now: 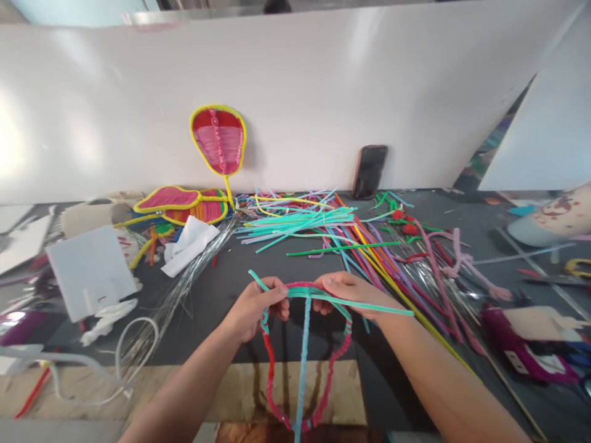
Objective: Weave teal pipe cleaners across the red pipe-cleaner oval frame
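Between my hands hangs a rounded pipe-cleaner frame [329, 378], red and pink with turquoise wrapped at its upper sides. A light blue pipe-cleaner stem [303, 360] runs down its middle from the top edge. My left hand [263, 304] pinches the top edge at the left, where a turquoise end sticks up past the fingers. At the right of that edge, my right hand [346, 294] is closed on it. Loose turquoise pipe cleaners [364, 305] lie along the top edge and reach over the right wrist. Some fingertips are hidden behind the frame.
Behind my hands lies a heap of turquoise pipe cleaners [305, 220]. A pink paddle shape edged in yellow [218, 140] and a phone [370, 171] lean on the white board [300, 92]. Thin wires [194, 271] and white paper [90, 271] are leftward; a purple glue gun [526, 351] is right.
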Tool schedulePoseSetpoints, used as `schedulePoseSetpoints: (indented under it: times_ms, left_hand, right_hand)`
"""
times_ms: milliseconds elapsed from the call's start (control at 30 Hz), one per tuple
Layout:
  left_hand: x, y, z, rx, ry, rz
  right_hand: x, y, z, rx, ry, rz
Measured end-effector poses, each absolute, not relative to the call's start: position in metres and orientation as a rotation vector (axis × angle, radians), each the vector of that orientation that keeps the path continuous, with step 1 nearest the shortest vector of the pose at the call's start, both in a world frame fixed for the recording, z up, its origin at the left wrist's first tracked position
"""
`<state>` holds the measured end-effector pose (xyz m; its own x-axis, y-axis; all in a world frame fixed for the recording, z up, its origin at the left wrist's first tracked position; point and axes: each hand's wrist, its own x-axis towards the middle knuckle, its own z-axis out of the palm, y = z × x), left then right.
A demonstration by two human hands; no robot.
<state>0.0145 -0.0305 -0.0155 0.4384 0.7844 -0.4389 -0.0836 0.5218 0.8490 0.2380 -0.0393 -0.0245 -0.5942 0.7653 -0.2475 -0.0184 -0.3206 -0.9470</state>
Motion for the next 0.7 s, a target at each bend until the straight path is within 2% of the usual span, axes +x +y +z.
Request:
schedulePoseSetpoints:
  times_ms: [333, 467, 533, 600, 633, 700]
  left_hand:
    - [0.003, -0.023, -0.009, 0.922, 0.936, 0.759]
    - [-0.013, -0.011, 0.0, 0.908, 0.986, 1.208]
    - [-0.017, -0.011, 0.011, 1.085, 1.076, 1.513]
    - [-0.014, -0.016, 0.026, 1.432, 1.17, 1.635]
    - [-0.01, -0.02, 0.032, 1.654, 1.225, 1.509]
    - [0.002, -0.026, 0.041, 2.047, 1.234, 1.047]
  right_hand:
    - [0.236, -0.042, -0.017, -1.14, -1.435, 1.87]
    - [0.235, -0.042, -0.015, -1.234, -1.537, 1.738]
    - [0.234, -0.043, -0.016, -1.285, -1.583, 1.677]
    - [0.232, -0.044, -0.017, -1.312, -1.62, 1.631]
    - [0.23, -0.045, -0.018, -1.319, -1.639, 1.611]
    - [0.227, -0.047, -0.019, -1.321, -1.672, 1.585]
